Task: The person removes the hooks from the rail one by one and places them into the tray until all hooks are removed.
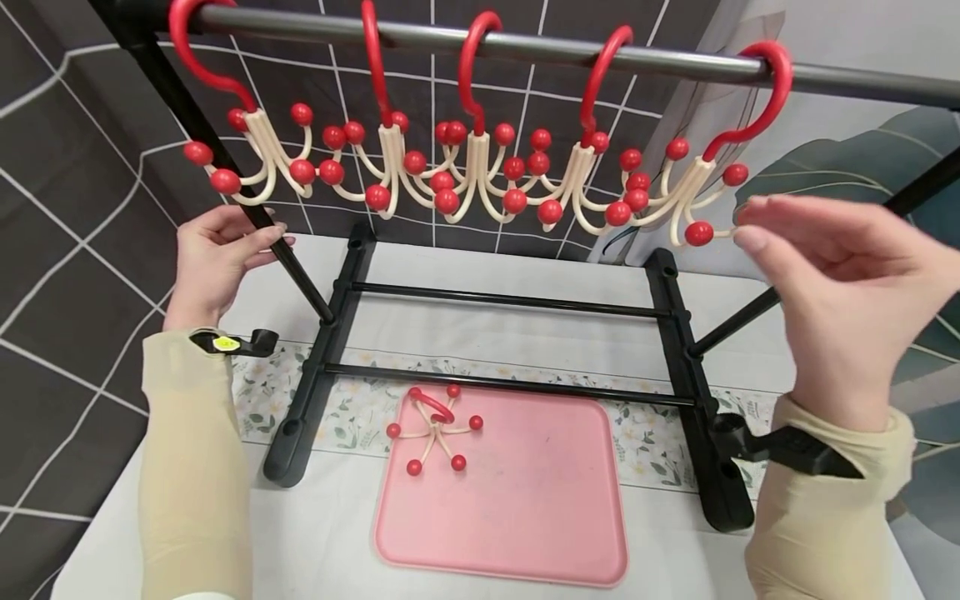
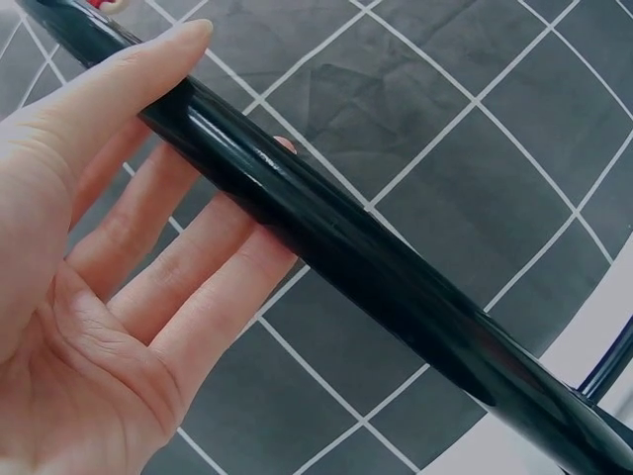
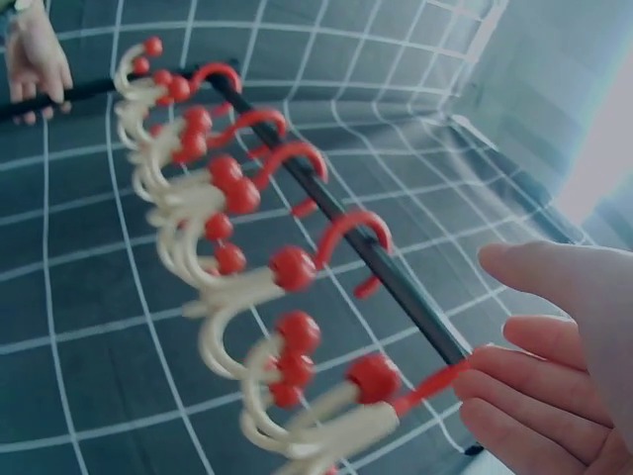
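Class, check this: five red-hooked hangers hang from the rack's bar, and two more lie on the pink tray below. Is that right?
Not quite: only one hanger lies on the pink tray, as the head view shows. Five hangers do hang from the rack's bar.

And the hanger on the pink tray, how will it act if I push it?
The hanger probably won't roll far, since its ball-tipped arms splay outward. Those arms look thin and hold their shape, so it's likely light and fairly stiff. The pink tray beneath looks smooth, so it may slide.
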Demonstrator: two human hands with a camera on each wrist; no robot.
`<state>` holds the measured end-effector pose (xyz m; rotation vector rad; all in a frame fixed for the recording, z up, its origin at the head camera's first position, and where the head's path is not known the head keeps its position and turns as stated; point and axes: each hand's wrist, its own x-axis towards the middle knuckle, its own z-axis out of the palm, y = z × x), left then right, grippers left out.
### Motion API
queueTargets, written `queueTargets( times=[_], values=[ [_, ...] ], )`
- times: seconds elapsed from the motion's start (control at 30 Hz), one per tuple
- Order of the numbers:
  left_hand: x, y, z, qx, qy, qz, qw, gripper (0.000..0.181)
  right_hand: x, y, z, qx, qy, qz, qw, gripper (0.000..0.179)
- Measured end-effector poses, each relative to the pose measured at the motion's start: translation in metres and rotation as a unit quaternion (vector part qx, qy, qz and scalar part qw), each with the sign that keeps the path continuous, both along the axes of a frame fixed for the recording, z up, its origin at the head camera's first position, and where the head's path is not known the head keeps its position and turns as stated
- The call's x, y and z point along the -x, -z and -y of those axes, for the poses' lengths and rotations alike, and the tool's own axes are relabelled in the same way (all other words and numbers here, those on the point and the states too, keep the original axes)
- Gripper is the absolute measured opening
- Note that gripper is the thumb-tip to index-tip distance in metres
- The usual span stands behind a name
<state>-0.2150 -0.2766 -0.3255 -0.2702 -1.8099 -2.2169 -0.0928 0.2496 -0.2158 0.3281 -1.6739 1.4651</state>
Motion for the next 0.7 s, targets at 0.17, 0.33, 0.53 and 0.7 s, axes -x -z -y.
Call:
queueTargets(
  times=[0.17,0.33,0.53,0.7],
  values=[
    [0.000,-0.001,0.000,0.000,-0.001,0.000,1.0000,0.033,0.016,-0.016,-0.014,0.024,0.050,0.029,0.9981,0.033],
    [-0.001,-0.001,-0.001,0.004,-0.002,0.001,1.0000,0.033,0.029,-0.032,-0.019,-0.007,0.119,0.098,0.9879,0.033],
    [-0.001,-0.001,-0.001,0.008,-0.003,0.007,0.9999,0.033,0.039,-0.041,-0.017,-0.059,0.131,0.110,0.9834,0.034],
    [-0.001,-0.002,-0.001,0.015,-0.004,0.010,0.9998,0.033,0.042,-0.045,-0.009,-0.079,0.127,0.107,0.9829,0.033]
  ],
)
